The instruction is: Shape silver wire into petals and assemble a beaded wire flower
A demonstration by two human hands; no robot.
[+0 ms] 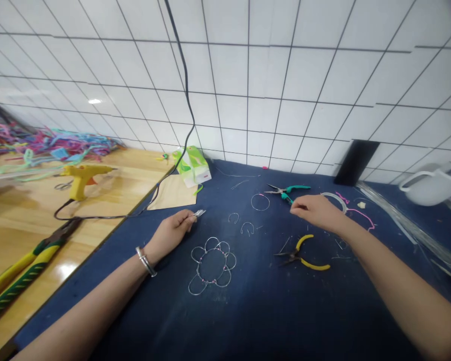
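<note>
My left hand (pixel 173 230) is closed in a pinch on a small bundle of short metal wires (pixel 199 213), their ends poking out past the fingertips. My right hand (pixel 317 210) has its fingers pressed together, beside the teal-handled needle-nose pliers (pixel 285 190). What it holds, if anything, is hidden. Between the hands lie a wire ring (pixel 260 202) and two open wire loops, a smaller one (pixel 233 217) and a larger one (pixel 247 228). Nearer to me rests a flower-shaped wire frame (pixel 212 265) with looped petals around a ring. Yellow-handled pliers (pixel 302 255) lie below my right hand.
A yellow glue gun (pixel 82 178) and large yellow-green pliers (pixel 33 265) lie on the wooden surface at left. A black cable (pixel 187 85) hangs down the tiled wall. A green-white tissue pack (pixel 193 165), a white jug (pixel 434 185) and clear strips (pixel 402 220) stand or lie around.
</note>
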